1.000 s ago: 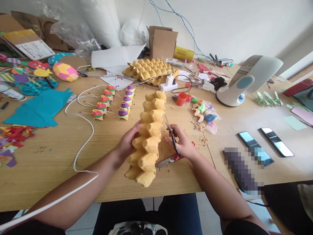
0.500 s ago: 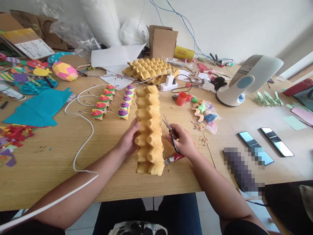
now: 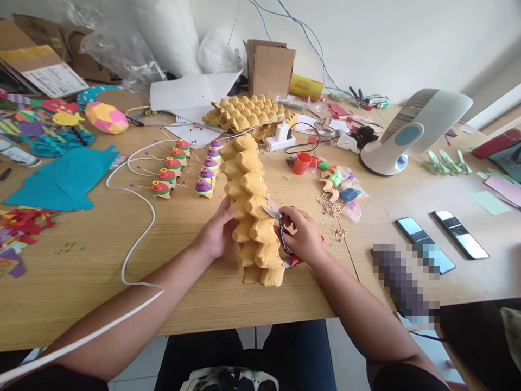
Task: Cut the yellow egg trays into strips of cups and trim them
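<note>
A long strip of yellow egg carton (image 3: 254,212) stands tilted in front of me, its top leaning left. My left hand (image 3: 218,231) grips its left edge, with some fingers hidden behind it. In my right hand (image 3: 303,233) is a pair of black-handled scissors (image 3: 284,231), its blades apart at the strip's right edge. One blade lies over the face of a bump. Beneath the right hand, a red and silver object (image 3: 296,262) is partly hidden on the table.
Two rows of painted carton caterpillars (image 3: 167,175) stand left of centre. Behind are more egg cartons (image 3: 252,111), a power adapter (image 3: 280,142) and a red cup (image 3: 302,163). A white fan (image 3: 401,136) and two phones (image 3: 459,234) are on the right; a white cable (image 3: 152,217) crosses the left.
The carton strip has tilted, its lower end swinging right and its top shifting left. The scissors have moved left, from beside the strip onto its right edge.
</note>
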A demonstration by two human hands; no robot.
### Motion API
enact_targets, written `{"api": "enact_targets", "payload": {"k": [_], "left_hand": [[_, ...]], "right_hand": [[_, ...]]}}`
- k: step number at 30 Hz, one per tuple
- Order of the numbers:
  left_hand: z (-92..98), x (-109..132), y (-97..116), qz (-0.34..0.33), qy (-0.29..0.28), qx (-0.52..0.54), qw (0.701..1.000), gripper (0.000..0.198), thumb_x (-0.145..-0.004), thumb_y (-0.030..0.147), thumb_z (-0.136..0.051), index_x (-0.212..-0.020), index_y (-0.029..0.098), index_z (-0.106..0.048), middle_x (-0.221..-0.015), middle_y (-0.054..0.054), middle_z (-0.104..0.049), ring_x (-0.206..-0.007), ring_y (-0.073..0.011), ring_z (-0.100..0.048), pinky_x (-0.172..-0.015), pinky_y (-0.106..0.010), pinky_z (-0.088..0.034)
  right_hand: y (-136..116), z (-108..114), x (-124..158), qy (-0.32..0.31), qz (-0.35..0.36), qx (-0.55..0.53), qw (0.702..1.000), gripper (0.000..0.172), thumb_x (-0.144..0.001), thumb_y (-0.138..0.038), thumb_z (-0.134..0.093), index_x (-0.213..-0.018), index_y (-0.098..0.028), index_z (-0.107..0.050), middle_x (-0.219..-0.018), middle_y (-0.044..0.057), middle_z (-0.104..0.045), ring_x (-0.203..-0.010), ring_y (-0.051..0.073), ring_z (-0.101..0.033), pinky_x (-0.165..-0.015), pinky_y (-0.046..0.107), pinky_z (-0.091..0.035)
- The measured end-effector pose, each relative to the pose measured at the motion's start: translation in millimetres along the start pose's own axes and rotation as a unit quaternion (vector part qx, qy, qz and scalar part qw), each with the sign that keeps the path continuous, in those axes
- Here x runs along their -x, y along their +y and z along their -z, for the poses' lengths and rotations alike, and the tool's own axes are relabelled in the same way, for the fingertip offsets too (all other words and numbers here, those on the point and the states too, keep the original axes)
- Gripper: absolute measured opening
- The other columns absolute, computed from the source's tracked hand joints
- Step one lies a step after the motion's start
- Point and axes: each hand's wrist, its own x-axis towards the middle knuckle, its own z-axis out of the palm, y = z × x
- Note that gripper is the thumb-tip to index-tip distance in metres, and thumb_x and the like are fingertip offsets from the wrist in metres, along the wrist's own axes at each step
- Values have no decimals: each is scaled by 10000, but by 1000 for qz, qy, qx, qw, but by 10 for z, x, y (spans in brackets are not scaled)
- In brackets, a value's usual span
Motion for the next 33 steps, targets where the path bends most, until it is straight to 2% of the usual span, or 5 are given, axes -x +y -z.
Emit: {"api": "enact_targets", "payload": {"k": [8, 12, 22, 28, 33], "left_hand": [[-44, 10, 16, 5, -6, -9, 1000, 748, -860, 427, -797, -1528, 436, -460, -1325, 12, -731, -1320, -342, -637, -1030, -504, -555], [-59, 17, 15, 3, -2, -4, 1000, 745, -846, 425, -811, -1516, 420, -484, -1339, 6, -724, -1346, -348, -617, -1046, -509, -546], [-17, 12, -2, 5, 10, 1, 1000, 626, -850, 401, -805, -1428, 410, -565, -1304, 11, -732, -1357, -343, -596, -1039, -506, -536], [-11, 21, -5, 4, 11, -7, 1000, 593, -881, 416, -780, -1432, 400, -560, -1260, 1, -738, -1256, -319, -647, -973, -456, -548], [-29, 28, -11, -4, 4, -20, 1000, 622, -881, 416, -781, -1456, 430, -542, -1216, 46, -741, -1200, -270, -664, -956, -403, -536]], "right_hand": [[30, -15, 12, -2, 5, 37, 999, 257, -931, -293, -662, -1185, -256, -654, -913, 51, -698, -811, 214, -624, -724, 327, -458], [62, -29, 25, 14, 21, 68, 997, 240, -960, -295, -640, -1191, -243, -683, -875, 53, -690, -789, 216, -617, -713, 325, -446], [12, 38, 19, 16, -9, 101, 995, 263, -990, -453, -635, -1112, -249, -748, -772, 48, -697, -718, 211, -618, -668, 309, -409], [33, 35, 21, 18, -56, 84, 995, 285, -963, -537, -660, -1024, -271, -741, -726, 22, -701, -663, 190, -599, -635, 297, -381], [39, 38, -6, 21, -134, -21, 991, 309, -918, -554, -704, -1035, -270, -674, -684, -24, -624, -605, 169, -544, -606, 290, -397]]}}
